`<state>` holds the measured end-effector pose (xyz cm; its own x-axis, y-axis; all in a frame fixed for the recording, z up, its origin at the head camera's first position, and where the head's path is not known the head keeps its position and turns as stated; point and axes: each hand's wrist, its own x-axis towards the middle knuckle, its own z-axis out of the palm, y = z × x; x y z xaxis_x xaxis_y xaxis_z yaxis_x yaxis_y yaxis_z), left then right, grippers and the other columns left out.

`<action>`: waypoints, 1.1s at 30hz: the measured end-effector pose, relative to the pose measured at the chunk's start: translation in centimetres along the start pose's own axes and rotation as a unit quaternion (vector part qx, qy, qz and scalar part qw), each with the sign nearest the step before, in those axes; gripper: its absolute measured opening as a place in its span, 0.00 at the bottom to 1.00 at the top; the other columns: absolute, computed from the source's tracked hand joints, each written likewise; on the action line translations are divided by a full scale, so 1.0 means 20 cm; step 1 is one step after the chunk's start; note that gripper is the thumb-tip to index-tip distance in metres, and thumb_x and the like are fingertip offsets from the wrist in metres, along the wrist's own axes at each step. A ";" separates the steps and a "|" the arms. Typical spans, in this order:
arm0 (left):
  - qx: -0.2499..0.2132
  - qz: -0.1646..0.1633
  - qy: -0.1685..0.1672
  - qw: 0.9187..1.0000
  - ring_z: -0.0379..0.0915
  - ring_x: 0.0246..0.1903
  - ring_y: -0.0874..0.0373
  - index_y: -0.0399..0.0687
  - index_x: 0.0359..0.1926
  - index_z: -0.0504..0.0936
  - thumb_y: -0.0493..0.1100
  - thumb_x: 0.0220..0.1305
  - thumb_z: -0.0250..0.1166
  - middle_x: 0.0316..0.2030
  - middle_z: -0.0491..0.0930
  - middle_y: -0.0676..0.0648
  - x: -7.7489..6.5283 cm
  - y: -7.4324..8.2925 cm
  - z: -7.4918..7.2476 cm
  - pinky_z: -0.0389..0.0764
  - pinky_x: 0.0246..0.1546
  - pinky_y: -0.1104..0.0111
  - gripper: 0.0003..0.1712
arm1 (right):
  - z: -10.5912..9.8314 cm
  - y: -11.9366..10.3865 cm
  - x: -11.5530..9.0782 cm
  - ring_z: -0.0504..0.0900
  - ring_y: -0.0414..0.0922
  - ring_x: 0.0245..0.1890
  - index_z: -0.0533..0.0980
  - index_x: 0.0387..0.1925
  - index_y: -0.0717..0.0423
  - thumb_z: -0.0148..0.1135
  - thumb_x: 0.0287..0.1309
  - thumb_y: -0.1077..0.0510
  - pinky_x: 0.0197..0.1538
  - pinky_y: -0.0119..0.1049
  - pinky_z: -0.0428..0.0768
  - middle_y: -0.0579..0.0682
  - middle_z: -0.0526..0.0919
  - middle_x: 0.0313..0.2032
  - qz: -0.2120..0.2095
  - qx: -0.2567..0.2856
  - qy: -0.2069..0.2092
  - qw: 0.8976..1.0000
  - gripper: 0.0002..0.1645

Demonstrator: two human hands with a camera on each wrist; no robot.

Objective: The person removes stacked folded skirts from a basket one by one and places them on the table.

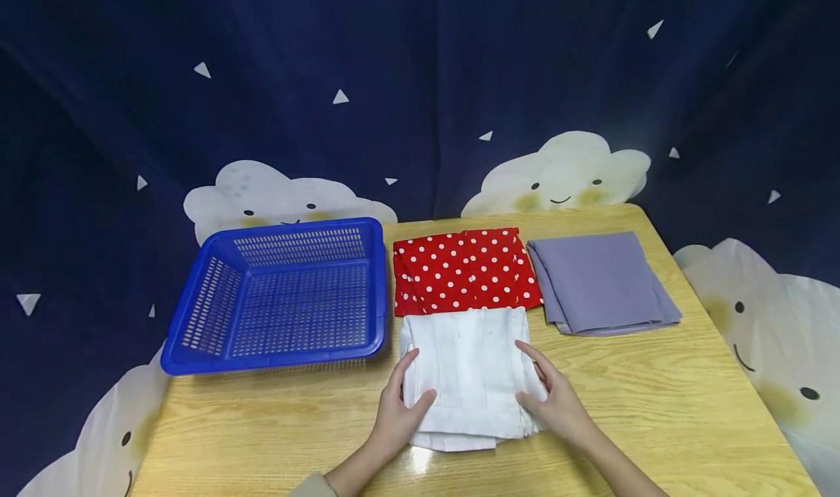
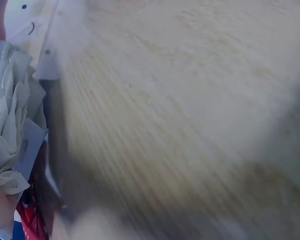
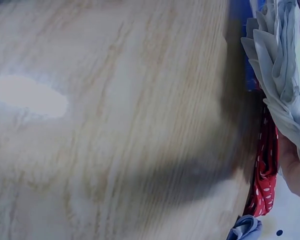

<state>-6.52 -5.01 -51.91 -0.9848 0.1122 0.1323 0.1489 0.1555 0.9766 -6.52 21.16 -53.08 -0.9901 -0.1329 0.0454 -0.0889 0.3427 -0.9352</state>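
A folded white cloth [image 1: 469,373] with several layers lies at the near middle of the table, between both hands. My left hand [image 1: 397,413] grips its left side, thumb on the top layer and fingers along the edge. On the opposite side my right hand [image 1: 558,406] holds the edge, thumb apart from the fingers. In the right wrist view, the stacked layers of the white cloth [image 3: 280,65] show edge-on, with part of the right hand [image 3: 295,175] against them. The left wrist view catches only the crumpled edge of the white cloth [image 2: 7,115] and a bit of hand.
A blue plastic basket [image 1: 377,293] stands left of the cloth. Behind the white cloth lies a folded red polka-dot cloth [image 1: 466,271], with a folded grey-purple cloth [image 1: 597,282] to its right. The wooden table [image 1: 656,395] ends at a dark blue curtain [image 1: 420,60].
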 end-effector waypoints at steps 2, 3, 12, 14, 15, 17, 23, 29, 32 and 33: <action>-0.001 -0.009 0.001 1.000 0.60 0.59 0.43 0.32 0.61 0.63 0.26 0.48 0.64 0.60 0.63 0.32 -0.01 -0.01 0.00 0.63 0.57 0.74 0.36 | 0.00 0.00 -0.01 0.72 0.35 0.44 0.61 0.65 0.54 0.61 0.39 0.79 0.41 0.26 0.76 0.59 0.67 0.60 -0.002 0.006 0.000 1.000 0.48; -0.001 -0.011 0.002 1.000 0.59 0.59 0.43 0.33 0.61 0.63 0.26 0.48 0.64 0.60 0.63 0.32 -0.01 -0.04 0.01 0.63 0.58 0.74 0.37 | 0.00 0.01 -0.01 0.72 0.35 0.44 0.61 0.65 0.54 0.61 0.39 0.79 0.41 0.26 0.76 0.59 0.67 0.59 -0.004 0.007 0.001 1.000 0.48; 0.000 0.004 0.014 1.000 0.60 0.59 0.47 0.35 0.61 0.64 0.27 0.47 0.65 0.59 0.66 0.34 -0.06 -0.10 0.04 0.60 0.58 0.77 0.37 | 0.02 0.03 -0.04 0.73 0.36 0.44 0.61 0.64 0.56 0.62 0.38 0.78 0.41 0.28 0.77 0.61 0.69 0.57 0.008 0.030 -0.001 1.000 0.47; 0.004 0.002 0.015 1.000 0.60 0.59 0.45 0.33 0.60 0.64 0.26 0.47 0.65 0.59 0.66 0.32 -0.06 -0.07 0.04 0.60 0.58 0.77 0.36 | 0.03 0.04 -0.05 0.74 0.36 0.44 0.61 0.64 0.57 0.62 0.39 0.79 0.42 0.28 0.77 0.62 0.69 0.56 0.013 0.033 -0.001 0.999 0.47; 0.006 -0.004 0.015 1.000 0.61 0.58 0.44 0.32 0.60 0.64 0.26 0.46 0.65 0.58 0.66 0.32 -0.07 -0.07 0.04 0.60 0.58 0.77 0.36 | 0.03 0.04 -0.05 0.74 0.36 0.45 0.61 0.64 0.57 0.62 0.38 0.79 0.42 0.28 0.77 0.62 0.69 0.56 0.014 0.036 -0.002 0.999 0.47; 0.010 -0.014 0.014 1.000 0.63 0.57 0.44 0.32 0.60 0.64 0.26 0.46 0.65 0.58 0.67 0.33 -0.07 -0.07 0.04 0.63 0.57 0.75 0.36 | 0.03 0.05 -0.06 0.74 0.36 0.44 0.61 0.64 0.58 0.61 0.38 0.79 0.42 0.28 0.77 0.63 0.70 0.55 0.015 0.038 -0.002 0.999 0.47; 0.017 -0.032 0.019 0.999 0.65 0.55 0.44 0.32 0.59 0.64 0.25 0.45 0.65 0.57 0.67 0.33 -0.09 -0.09 0.05 0.66 0.56 0.72 0.37 | 0.03 0.08 -0.06 0.74 0.36 0.45 0.61 0.64 0.59 0.60 0.37 0.80 0.43 0.28 0.77 0.65 0.71 0.54 0.028 0.044 0.001 0.999 0.47; 0.038 -0.025 0.030 0.999 0.65 0.56 0.44 0.35 0.59 0.65 0.27 0.44 0.66 0.57 0.68 0.35 -0.10 -0.18 0.06 0.66 0.57 0.70 0.38 | 0.03 0.12 -0.05 0.72 0.36 0.49 0.61 0.64 0.56 0.61 0.36 0.79 0.46 0.27 0.75 0.63 0.66 0.60 0.069 0.027 0.004 0.997 0.48; 0.057 -0.033 0.034 0.997 0.63 0.58 0.46 0.40 0.60 0.66 0.29 0.44 0.67 0.57 0.69 0.37 -0.10 -0.26 0.07 0.64 0.59 0.67 0.39 | 0.03 0.14 -0.05 0.71 0.39 0.51 0.61 0.64 0.54 0.62 0.36 0.78 0.47 0.26 0.74 0.61 0.65 0.61 0.090 0.017 0.005 0.996 0.49; 0.065 -0.033 0.032 0.997 0.63 0.58 0.47 0.41 0.60 0.66 0.30 0.44 0.68 0.57 0.69 0.38 -0.10 -0.27 0.07 0.63 0.60 0.65 0.39 | 0.03 0.14 -0.05 0.71 0.40 0.52 0.61 0.64 0.54 0.63 0.36 0.78 0.48 0.26 0.73 0.61 0.65 0.61 0.094 0.014 0.003 0.995 0.49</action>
<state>-5.31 -4.75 -57.63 -0.9959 0.0344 0.0831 0.0895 0.2862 0.9540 -5.69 21.69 -55.96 -0.9896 -0.0623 -0.1294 0.1015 0.3339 -0.9371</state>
